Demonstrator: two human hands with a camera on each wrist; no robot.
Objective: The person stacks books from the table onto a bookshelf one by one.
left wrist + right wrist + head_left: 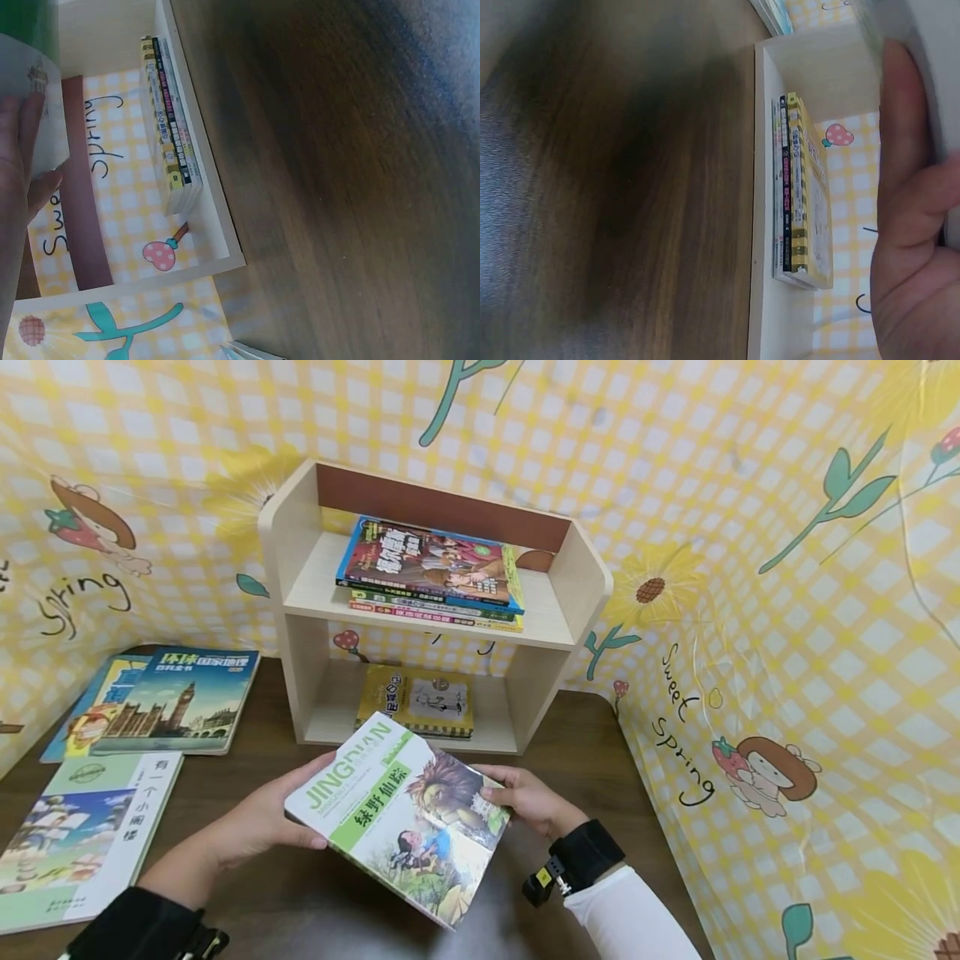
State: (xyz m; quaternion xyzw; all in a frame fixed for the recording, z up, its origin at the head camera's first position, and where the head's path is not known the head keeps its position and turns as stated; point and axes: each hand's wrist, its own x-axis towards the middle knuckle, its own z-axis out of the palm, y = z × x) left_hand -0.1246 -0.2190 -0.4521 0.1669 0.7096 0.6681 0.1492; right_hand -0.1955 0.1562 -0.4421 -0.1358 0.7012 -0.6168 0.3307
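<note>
A white and green book with a lion on its cover [408,818] is held tilted above the table, in front of a small shelf. On its left edge my left hand [270,814] grips it, thumb in front and fingers behind. My right hand [528,797] pinches its right edge, thumb on the cover. The left wrist view shows the left hand [19,157] against the book's pale back [45,112]. In the right wrist view the right hand [919,240] holds the book's edge at the far right.
The two-tier wooden shelf [300,668] has stacked books [431,564] on top and a yellow book pile [420,702] below. Left on the dark table [600,760] lie a blue magazine-like book [180,702] and a white-green book [75,835]. Checked cloth [750,610] walls enclose the table.
</note>
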